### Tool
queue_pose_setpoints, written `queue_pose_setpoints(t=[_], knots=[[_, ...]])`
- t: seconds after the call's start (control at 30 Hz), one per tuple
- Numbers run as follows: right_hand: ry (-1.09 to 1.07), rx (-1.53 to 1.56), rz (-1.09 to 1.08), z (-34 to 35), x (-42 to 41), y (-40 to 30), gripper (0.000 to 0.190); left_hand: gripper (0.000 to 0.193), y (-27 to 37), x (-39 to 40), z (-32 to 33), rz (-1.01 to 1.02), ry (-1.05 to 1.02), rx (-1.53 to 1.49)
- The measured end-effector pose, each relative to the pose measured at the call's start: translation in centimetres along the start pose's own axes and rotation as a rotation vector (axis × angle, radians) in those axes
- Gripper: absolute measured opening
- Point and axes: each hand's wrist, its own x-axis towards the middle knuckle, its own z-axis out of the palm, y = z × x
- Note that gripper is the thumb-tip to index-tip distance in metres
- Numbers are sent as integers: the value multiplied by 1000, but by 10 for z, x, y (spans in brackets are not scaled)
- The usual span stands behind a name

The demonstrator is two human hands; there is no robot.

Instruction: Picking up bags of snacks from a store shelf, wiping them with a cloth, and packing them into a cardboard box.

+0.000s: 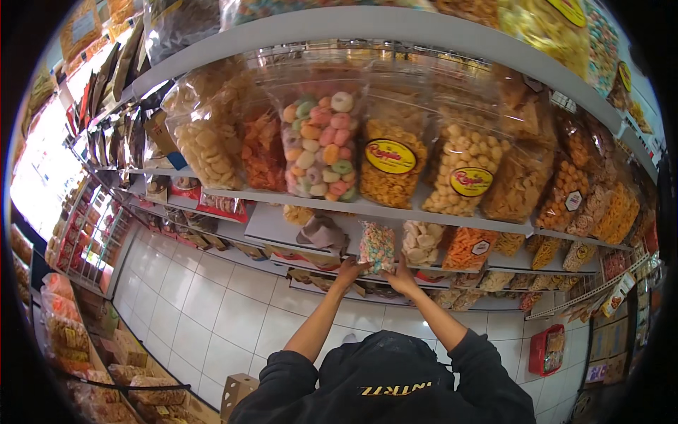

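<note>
A clear bag of small pastel-coloured snacks (377,244) is at the front of a lower shelf (273,225), between my two hands. My left hand (349,273) grips its lower left corner, and my right hand (401,279) has the lower right one. Left of the bag, a crumpled grey-brown cloth (322,233) lies on that shelf. A bag of pale round crackers (422,242) stands just to the right, followed by a bag of orange snack sticks (469,247). Whether the held bag rests on the shelf or is lifted cannot be told.
Above my hands juts a shelf edge (339,204) carrying large bags, among them pastel ring snacks (320,146) and yellow-labelled flakes (393,164). A red basket (546,350) stands on the tiled floor (233,312) at right. Cartons and bagged snacks (159,395) line the lower left.
</note>
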Motion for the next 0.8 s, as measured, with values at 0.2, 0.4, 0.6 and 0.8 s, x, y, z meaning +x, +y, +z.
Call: queue_pose_setpoints(t=[0.2,0.4,0.6,0.8], knots=[[-283,446,235,-16,-48,-58,89,87,20,-84,-43,106,-460,-488],[-715,144,-140,23,-30,-99,81,90,38,-163,-120,70,-499,-610],[-321,64,-255,72,95,-106,74,77,25,-210,-159,236,-430,-945],[134,-533,-422,142,133,-104,77,85,36,-256,-159,297,-203,-982]])
